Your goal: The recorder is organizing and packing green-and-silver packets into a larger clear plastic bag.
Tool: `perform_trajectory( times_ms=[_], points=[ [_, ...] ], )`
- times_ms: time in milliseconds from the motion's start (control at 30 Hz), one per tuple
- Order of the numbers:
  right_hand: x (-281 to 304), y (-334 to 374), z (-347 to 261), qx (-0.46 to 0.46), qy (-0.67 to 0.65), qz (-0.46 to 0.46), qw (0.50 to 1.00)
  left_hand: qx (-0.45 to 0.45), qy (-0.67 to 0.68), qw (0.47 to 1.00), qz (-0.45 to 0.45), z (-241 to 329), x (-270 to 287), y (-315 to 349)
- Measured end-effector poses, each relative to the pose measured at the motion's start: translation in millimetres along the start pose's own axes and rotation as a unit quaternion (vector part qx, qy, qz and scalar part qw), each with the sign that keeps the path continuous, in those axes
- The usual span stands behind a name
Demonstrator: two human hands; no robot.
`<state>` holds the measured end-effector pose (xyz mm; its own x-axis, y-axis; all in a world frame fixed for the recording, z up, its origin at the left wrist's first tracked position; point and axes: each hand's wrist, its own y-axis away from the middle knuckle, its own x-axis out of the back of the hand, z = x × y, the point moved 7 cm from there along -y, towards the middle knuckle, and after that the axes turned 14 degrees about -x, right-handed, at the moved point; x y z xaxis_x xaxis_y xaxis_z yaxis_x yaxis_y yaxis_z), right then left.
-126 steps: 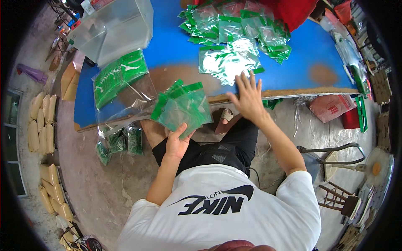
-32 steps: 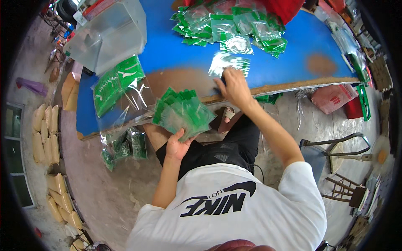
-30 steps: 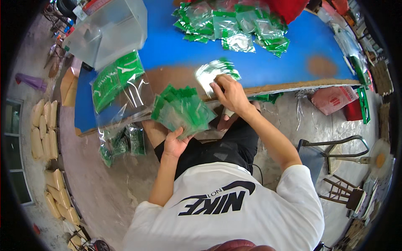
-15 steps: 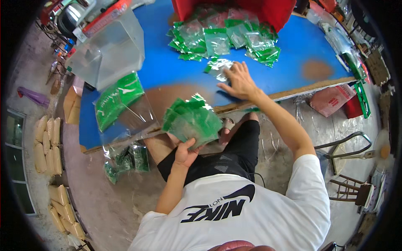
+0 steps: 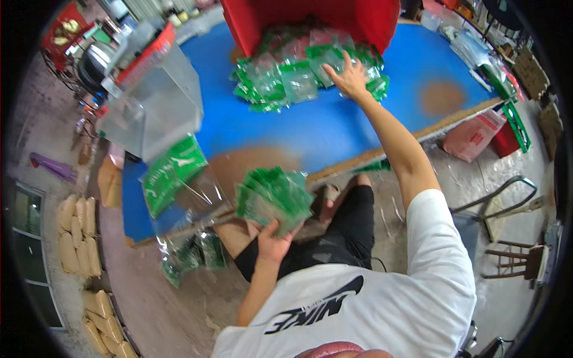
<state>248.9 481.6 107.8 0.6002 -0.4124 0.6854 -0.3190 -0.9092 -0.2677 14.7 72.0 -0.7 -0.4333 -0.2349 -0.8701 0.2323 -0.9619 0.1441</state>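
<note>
My left hand (image 5: 274, 243) is closed on the lower edge of a fanned stack of green-and-clear plastic packets (image 5: 276, 200), held over my lap just off the table's near edge. My right hand (image 5: 351, 79) reaches forward over a heap of the same packets (image 5: 298, 82), its fingers spread and no packet seen in its grip. Whether its fingertips touch the heap is hard to tell. Behind and around the heap stands a red bin (image 5: 250, 27) on its side, its mouth toward me, with packets spilling from it onto the blue table (image 5: 256, 128).
On the table's left lie a translucent plastic tub (image 5: 158, 98) and a large green-and-clear bag (image 5: 176, 176) that overhangs the edge. More bagged packets (image 5: 194, 253) sit below. Plastic bags (image 5: 471, 51) line the far right. A pink bag (image 5: 474, 137) and a chair (image 5: 495, 200) are at right.
My right hand has moved forward from near the table's front edge to the heap. The single packet that lay under it is gone from that spot. My left hand still holds its stack.
</note>
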Motion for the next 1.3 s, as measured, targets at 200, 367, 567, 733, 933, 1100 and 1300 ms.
perform_trajectory(
  times_ms=[200,367,567,733,933,1100,1300],
  points=[
    [-56,34,15,0.004,0.209,-0.04,0.977,-0.019,0.038,0.999,0.002,-3,11,-1],
    [-47,113,-14,0.079,0.202,-0.171,0.961,0.052,0.042,0.998,0.013,1,44,1],
    [2,195,-57,0.314,0.096,-0.102,0.939,0.035,0.065,0.997,0.02,18,68,0],
    [22,312,-62,0.423,0.025,-0.335,0.842,-0.023,0.078,0.996,0.03,20,60,-2],
    [5,221,-75,0.303,0.106,-0.165,0.933,-0.008,0.073,0.994,0.082,18,58,5],
    [4,271,-60,0.452,0.049,-0.258,0.853,-0.027,0.072,0.997,0.024,32,61,7],
    [27,256,-66,0.176,-0.114,-0.35,0.913,-0.019,0.019,0.998,0.048,26,67,-9]
  ],
)
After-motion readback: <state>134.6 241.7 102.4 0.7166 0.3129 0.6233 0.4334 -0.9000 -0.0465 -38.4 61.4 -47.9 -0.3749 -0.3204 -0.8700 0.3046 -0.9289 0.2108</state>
